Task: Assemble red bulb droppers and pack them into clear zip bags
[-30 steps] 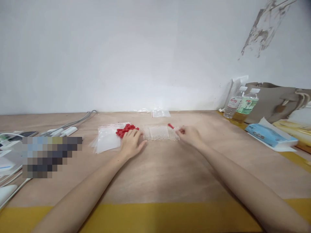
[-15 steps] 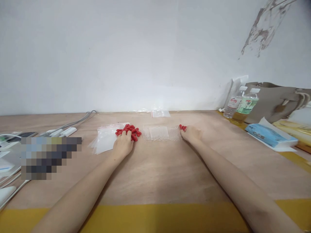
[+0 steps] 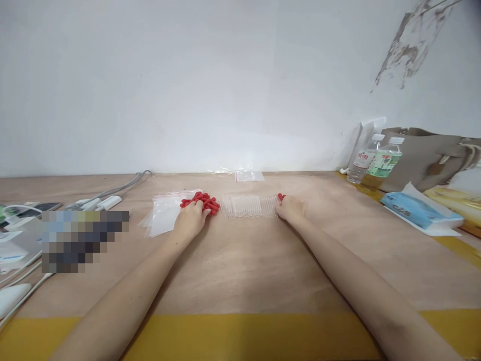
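Note:
My left hand (image 3: 191,216) rests at the near side of a heap of small red teardrop-shaped pieces (image 3: 205,200), thumb apart from the fingers. Partly under the heap lie clear zip bags (image 3: 164,219). Thin clear sticks (image 3: 248,206) form a row side by side, right of the heap. At the row's right end is my right hand (image 3: 290,208), its fingers curled closed around red pieces (image 3: 281,196) that are mostly covered. Only the tips of these pieces show beyond the fingers.
Another clear zip bag (image 3: 249,176) lies by the wall. At right stand two bottles (image 3: 384,161), a grey handbag (image 3: 417,155) and a blue tissue pack (image 3: 419,208). Cables (image 3: 122,188) and white chargers (image 3: 108,202) lie at left, beside a blurred patch. Yellow tape (image 3: 240,336) runs along the front.
My left thumb shows further out to the right of the fingers. My right hand has shifted slightly left and now covers more of the red pieces there.

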Action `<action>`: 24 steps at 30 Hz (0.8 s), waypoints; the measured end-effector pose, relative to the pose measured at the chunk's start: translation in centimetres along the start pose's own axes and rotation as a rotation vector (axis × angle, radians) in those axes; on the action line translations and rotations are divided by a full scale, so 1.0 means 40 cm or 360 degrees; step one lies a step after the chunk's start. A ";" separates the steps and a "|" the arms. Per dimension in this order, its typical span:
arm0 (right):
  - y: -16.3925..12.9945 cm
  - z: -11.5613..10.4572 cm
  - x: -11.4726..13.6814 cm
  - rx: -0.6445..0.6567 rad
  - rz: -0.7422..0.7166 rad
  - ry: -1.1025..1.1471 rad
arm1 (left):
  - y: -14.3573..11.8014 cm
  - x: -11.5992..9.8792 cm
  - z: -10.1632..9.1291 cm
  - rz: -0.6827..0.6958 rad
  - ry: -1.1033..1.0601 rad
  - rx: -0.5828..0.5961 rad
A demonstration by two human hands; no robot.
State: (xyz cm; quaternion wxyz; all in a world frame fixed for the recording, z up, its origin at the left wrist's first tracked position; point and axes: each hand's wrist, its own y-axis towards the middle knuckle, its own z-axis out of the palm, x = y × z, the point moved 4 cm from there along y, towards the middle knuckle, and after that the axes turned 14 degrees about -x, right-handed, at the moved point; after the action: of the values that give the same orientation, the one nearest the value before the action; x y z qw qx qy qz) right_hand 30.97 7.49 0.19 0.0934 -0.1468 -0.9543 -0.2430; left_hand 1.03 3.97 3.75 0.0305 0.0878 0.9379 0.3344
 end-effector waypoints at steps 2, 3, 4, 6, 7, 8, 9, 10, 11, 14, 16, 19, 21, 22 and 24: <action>-0.001 0.000 0.002 0.0000 -0.0005 0.0008 | 0.001 -0.002 -0.002 0.0001 -0.0005 -0.0028; -0.002 -0.001 0.003 -0.0001 -0.0002 0.0014 | 0.001 -0.004 -0.004 0.0001 -0.0007 -0.0047; -0.003 -0.002 0.004 -0.0004 0.0006 0.0021 | 0.000 -0.005 -0.006 0.0002 -0.0008 -0.0070; -0.005 -0.006 0.006 -0.0030 0.0022 0.0036 | -0.002 -0.009 -0.009 0.0020 -0.0019 -0.0108; -0.006 -0.010 0.007 -0.0057 0.0025 0.0047 | -0.004 -0.011 -0.009 0.0033 -0.0033 -0.0116; -0.008 -0.014 0.010 -0.0089 0.0025 0.0057 | -0.005 -0.013 -0.008 0.0046 -0.0056 -0.0116; -0.010 -0.019 0.013 -0.0122 0.0022 0.0062 | -0.006 -0.015 -0.006 0.0055 -0.0083 -0.0109; -0.013 -0.024 0.017 -0.0155 0.0013 0.0077 | -0.007 -0.016 -0.004 0.0057 -0.0106 -0.0101; -0.016 -0.028 0.022 -0.0183 -0.0003 0.0110 | -0.008 -0.017 -0.002 0.0056 -0.0122 -0.0098; -0.031 -0.036 0.042 -0.0240 -0.0094 0.0323 | -0.011 -0.018 0.003 0.0047 -0.0110 -0.0115; -0.047 -0.037 0.055 -0.0280 -0.0228 0.0504 | -0.012 -0.020 0.005 0.0055 -0.0081 -0.0107; -0.085 -0.036 0.066 -0.0372 -0.0522 0.0683 | -0.015 -0.021 0.009 0.0050 -0.0048 -0.0066; -0.115 -0.031 0.065 -0.0423 -0.0703 0.0722 | -0.015 -0.023 0.009 0.0061 -0.0037 -0.0057; -0.130 -0.029 0.062 -0.0437 -0.0762 0.0719 | -0.015 -0.024 0.010 0.0075 -0.0033 -0.0054; -0.152 -0.025 0.054 -0.0441 -0.0804 0.0703 | -0.015 -0.027 0.013 0.0109 -0.0038 -0.0041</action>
State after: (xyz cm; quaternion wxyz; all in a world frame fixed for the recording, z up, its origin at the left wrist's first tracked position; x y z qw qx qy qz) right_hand 27.08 2.39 -1.05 0.2137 0.1383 -0.8753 -0.4112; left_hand 2.05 3.62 2.97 0.0313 0.1233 0.9295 0.3461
